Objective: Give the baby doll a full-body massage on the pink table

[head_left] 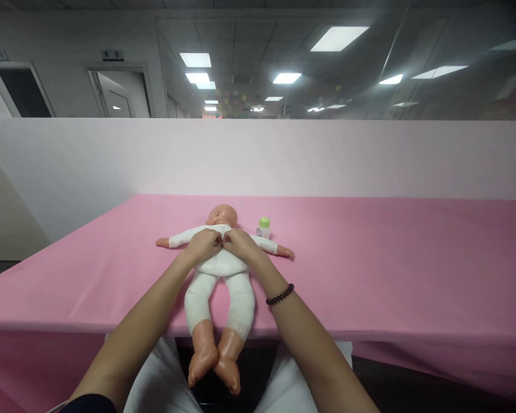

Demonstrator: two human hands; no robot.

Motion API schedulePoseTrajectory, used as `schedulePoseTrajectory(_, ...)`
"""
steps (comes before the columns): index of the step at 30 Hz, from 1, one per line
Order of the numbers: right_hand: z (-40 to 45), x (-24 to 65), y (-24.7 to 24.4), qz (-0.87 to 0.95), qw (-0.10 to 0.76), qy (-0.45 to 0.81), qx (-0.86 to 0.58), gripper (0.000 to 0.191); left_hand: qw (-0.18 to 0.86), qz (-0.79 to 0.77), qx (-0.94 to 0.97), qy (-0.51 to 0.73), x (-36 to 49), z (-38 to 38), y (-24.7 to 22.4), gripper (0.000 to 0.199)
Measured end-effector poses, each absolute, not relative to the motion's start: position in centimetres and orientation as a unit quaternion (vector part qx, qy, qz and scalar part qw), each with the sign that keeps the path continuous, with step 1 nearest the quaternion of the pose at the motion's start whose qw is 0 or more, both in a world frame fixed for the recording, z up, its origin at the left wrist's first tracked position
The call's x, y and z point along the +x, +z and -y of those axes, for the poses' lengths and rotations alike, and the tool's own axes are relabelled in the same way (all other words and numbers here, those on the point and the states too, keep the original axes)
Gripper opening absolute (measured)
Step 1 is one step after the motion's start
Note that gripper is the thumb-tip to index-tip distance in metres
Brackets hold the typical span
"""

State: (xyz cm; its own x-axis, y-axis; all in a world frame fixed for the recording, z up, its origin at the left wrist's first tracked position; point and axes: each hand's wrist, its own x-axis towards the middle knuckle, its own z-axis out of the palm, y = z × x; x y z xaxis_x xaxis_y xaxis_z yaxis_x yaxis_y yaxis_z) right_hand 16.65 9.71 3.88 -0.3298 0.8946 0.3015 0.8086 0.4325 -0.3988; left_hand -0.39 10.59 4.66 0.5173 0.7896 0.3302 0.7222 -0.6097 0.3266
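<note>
1. Nearest are the person's light trousers, below the near edge of the pink-covered table.
2. The doll's bare feet hang past that edge, close together.
3. The doll lies lengthwise on the table in a white top and white leggings, legs toward the person and arms spread wide.
4. The left hand and right hand meet at its upper chest, fingers bent; each grip is closed in a pinch on the front of the white top. A dark beaded bracelet circles the right wrist.
5. The doll's bald head lies beyond the hands.
6. A small jar with a green lid stands upright just beyond the doll's arm on the right.
7. Behind the table rises a pale wall with glass above.
</note>
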Motion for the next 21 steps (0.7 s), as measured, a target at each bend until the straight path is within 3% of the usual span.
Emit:
schedulePoseTrajectory(6, -10.1, 16.7, 3.9, 0.807, 0.259, 0.100, -0.522, 0.010, 0.030, -0.443, 0.864, 0.239, 0.1, -10.6, 4.5, 0.017)
schedulePoseTrajectory(13, -11.9, 17.2, 2.7, 0.777, 0.366, 0.052, -0.510, 0.013, -0.044, -0.425, 0.837, 0.343, 0.0, -12.2, 2.5, 0.028)
schedulePoseTrajectory(21, -11.9, 16.4, 2.6, 0.780, 0.298, 0.048, -0.548, 0.013, -0.005, -0.480, 0.839, 0.257, 0.1, -13.0, 2.9, 0.023)
